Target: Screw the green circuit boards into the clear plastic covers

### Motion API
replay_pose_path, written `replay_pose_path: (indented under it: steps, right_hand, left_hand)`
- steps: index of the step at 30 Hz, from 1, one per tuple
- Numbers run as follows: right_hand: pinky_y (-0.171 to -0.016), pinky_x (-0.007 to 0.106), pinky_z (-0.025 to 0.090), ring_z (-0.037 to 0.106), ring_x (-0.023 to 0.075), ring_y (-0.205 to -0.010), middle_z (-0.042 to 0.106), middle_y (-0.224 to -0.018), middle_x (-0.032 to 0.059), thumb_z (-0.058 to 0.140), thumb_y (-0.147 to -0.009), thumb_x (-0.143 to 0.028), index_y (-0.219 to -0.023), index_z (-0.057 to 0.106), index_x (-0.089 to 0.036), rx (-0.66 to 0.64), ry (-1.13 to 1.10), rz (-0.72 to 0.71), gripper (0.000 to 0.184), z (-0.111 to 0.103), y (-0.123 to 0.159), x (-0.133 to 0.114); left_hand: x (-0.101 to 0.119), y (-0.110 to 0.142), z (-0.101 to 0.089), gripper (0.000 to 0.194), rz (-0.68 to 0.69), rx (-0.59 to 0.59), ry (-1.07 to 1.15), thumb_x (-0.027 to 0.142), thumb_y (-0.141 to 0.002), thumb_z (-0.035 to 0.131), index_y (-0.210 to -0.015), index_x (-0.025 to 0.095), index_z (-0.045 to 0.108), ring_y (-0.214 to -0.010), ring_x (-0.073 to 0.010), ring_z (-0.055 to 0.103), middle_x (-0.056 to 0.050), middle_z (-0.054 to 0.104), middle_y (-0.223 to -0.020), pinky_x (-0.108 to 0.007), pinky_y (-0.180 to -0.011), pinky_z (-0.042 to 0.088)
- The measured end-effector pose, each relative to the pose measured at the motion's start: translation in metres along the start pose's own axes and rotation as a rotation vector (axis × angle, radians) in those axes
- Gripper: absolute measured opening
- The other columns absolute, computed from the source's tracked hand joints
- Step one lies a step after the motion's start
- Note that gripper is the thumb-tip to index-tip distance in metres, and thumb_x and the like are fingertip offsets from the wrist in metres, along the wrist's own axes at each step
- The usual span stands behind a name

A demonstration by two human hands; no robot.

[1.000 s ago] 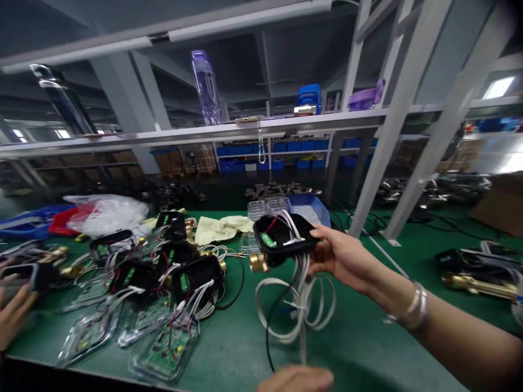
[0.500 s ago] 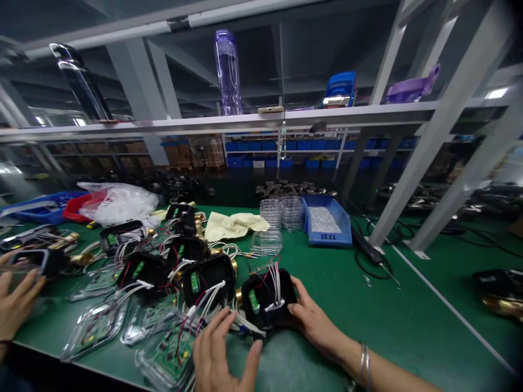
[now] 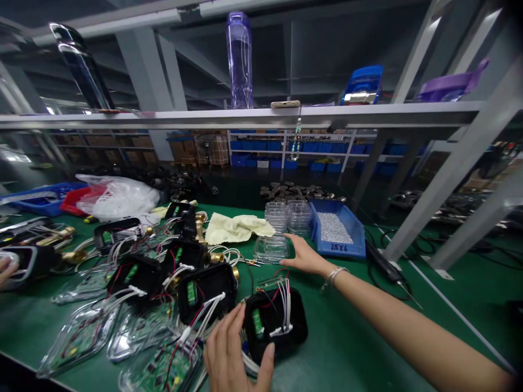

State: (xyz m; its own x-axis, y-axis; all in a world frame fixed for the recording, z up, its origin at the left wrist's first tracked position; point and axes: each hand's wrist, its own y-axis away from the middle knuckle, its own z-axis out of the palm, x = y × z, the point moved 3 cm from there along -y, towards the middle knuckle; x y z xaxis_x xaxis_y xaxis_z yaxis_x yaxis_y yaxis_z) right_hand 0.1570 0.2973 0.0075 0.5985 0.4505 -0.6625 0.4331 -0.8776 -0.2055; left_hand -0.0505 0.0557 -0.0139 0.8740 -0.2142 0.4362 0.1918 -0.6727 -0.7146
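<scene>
My right hand (image 3: 304, 256) reaches over the bench, its thumb and fingers closed around the right edge of a clear plastic cover (image 3: 269, 249) lying on the mat. Near the front, my left hand (image 3: 235, 354) has its fingers stretched and thumb apart, against the lower left side of a black housing (image 3: 300, 310). That housing lies open side up, with white wires and a green part inside. To its left is another black housing (image 3: 208, 288) with a brass fitting. Clear covers with green circuit boards (image 3: 157, 367) lie wired at the front left.
A blue bin (image 3: 355, 247) of small metal pieces stands beside stacked clear covers (image 3: 299, 218). A yellow cloth (image 3: 232, 228) lies left of them. A screwdriver-like tool (image 3: 384, 264) rests at right. Another person's hand (image 3: 7, 272) shows at far left. A shelf (image 3: 183, 117) crosses above.
My right hand has let go of the black housing and moved up and away to the clear plastic cover. My left hand stays by the housing. The view has shifted slightly.
</scene>
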Motion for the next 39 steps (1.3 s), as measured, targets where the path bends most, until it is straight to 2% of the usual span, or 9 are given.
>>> replay_pose_path:
  steps: [5, 13, 17, 21, 24, 29, 34, 36, 39]
  right_hand:
    - [-0.110, 0.058, 0.039, 0.046, 0.0326, -0.130, 0.048, -0.141, 0.0123, 0.067, -0.096, -0.038, -0.136, 0.053, -0.017, -0.017, 0.025, -0.037, 0.047, 0.017, -0.030, 0.002]
    - [-0.099, 0.050, 0.050, 0.057, 0.0278, -0.115, 0.054, -0.131, 0.0114, 0.065, -0.097, -0.037, -0.132, 0.054, -0.016, -0.066, -0.344, 0.202, 0.042, 0.011, -0.015, 0.011]
    - [-0.089, 0.044, 0.055, 0.062, 0.0240, -0.102, 0.058, -0.124, 0.0120, 0.053, -0.102, -0.052, -0.141, 0.046, -0.017, -0.125, -0.749, 0.266, 0.053, -0.007, 0.023, 0.005]
    - [-0.078, 0.036, 0.054, 0.064, 0.0246, -0.101, 0.057, -0.128, 0.0138, 0.020, -0.100, -0.074, -0.153, 0.030, -0.025, -0.178, -1.071, 0.268, 0.073, -0.039, 0.079, -0.014]
    - [-0.070, 0.029, 0.050, 0.066, 0.0243, -0.100, 0.057, -0.132, 0.0124, 0.011, -0.099, -0.074, -0.154, 0.026, -0.034, -0.220, -1.218, 0.273, 0.070, -0.062, 0.120, -0.030]
    - [-0.068, 0.027, 0.048, 0.067, 0.0271, -0.101, 0.057, -0.132, 0.0140, 0.009, -0.098, -0.075, -0.154, 0.027, -0.036, -0.238, -1.327, 0.280, 0.070, -0.088, 0.172, -0.053]
    - [-0.064, 0.024, 0.051, 0.071, 0.0264, -0.095, 0.059, -0.130, 0.0164, 0.017, -0.102, -0.069, -0.153, 0.027, -0.032, -0.265, -1.304, 0.346, 0.064, -0.092, 0.210, -0.059]
    - [-0.056, 0.021, 0.051, 0.073, 0.0279, -0.088, 0.063, -0.124, 0.0205, 0.028, -0.104, -0.063, -0.151, 0.031, -0.025, -0.345, -1.255, 0.428, 0.061, -0.082, 0.225, -0.054]
    - [-0.045, 0.018, 0.049, 0.075, 0.0297, -0.079, 0.067, -0.114, 0.0258, 0.041, -0.104, -0.057, -0.143, 0.039, -0.014, -0.531, -1.174, 0.549, 0.058, -0.059, 0.248, -0.048]
  left_hand:
    - [0.001, -0.001, -0.001, 0.060, -0.006, -0.031, -0.017, 0.050, -0.090, 0.058, -0.142, 0.021, 0.048, -0.119, -0.0325, 0.053, -0.013, 0.061, -0.130, -0.048, -0.099, 0.040]
    - [0.005, -0.003, -0.008, 0.060, -0.015, -0.131, -0.004, 0.047, -0.091, 0.061, -0.142, 0.019, 0.045, -0.121, -0.0321, 0.051, -0.014, 0.058, -0.133, -0.049, -0.101, 0.039]
    - [0.006, -0.004, -0.011, 0.059, -0.011, -0.146, -0.019, 0.046, -0.090, 0.062, -0.140, 0.018, 0.047, -0.120, -0.0320, 0.052, -0.015, 0.059, -0.131, -0.049, -0.101, 0.040]
    - [0.007, -0.005, -0.011, 0.058, 0.001, -0.125, -0.035, 0.051, -0.092, 0.058, -0.138, 0.018, 0.049, -0.118, -0.0321, 0.053, -0.015, 0.060, -0.130, -0.049, -0.100, 0.039]
    - [0.008, -0.003, -0.011, 0.065, -0.034, -0.103, -0.058, 0.058, -0.092, 0.054, -0.142, 0.016, 0.046, -0.118, -0.0341, 0.054, -0.017, 0.060, -0.131, -0.051, -0.101, 0.038]
    - [0.015, -0.004, -0.016, 0.079, -0.063, -0.038, -0.019, 0.061, -0.092, 0.051, -0.152, 0.014, 0.030, -0.123, -0.0375, 0.055, -0.019, 0.060, -0.131, -0.057, -0.107, 0.032]
    - [0.026, -0.039, -0.021, 0.064, -0.118, -0.297, 0.118, 0.058, -0.095, 0.045, -0.146, 0.019, 0.039, -0.119, -0.0317, 0.058, -0.015, 0.057, -0.138, -0.050, -0.105, 0.040]
    - [0.027, -0.059, -0.018, 0.065, -0.215, -0.451, 0.142, 0.061, -0.096, 0.038, -0.143, 0.018, 0.042, -0.120, -0.0330, 0.057, -0.015, 0.061, -0.130, -0.050, -0.105, 0.041]
    - [0.025, -0.088, -0.009, 0.069, -0.289, -0.565, 0.121, 0.068, -0.094, 0.033, -0.138, 0.019, 0.051, -0.114, -0.0401, 0.059, -0.015, 0.070, -0.109, -0.058, -0.102, 0.040]
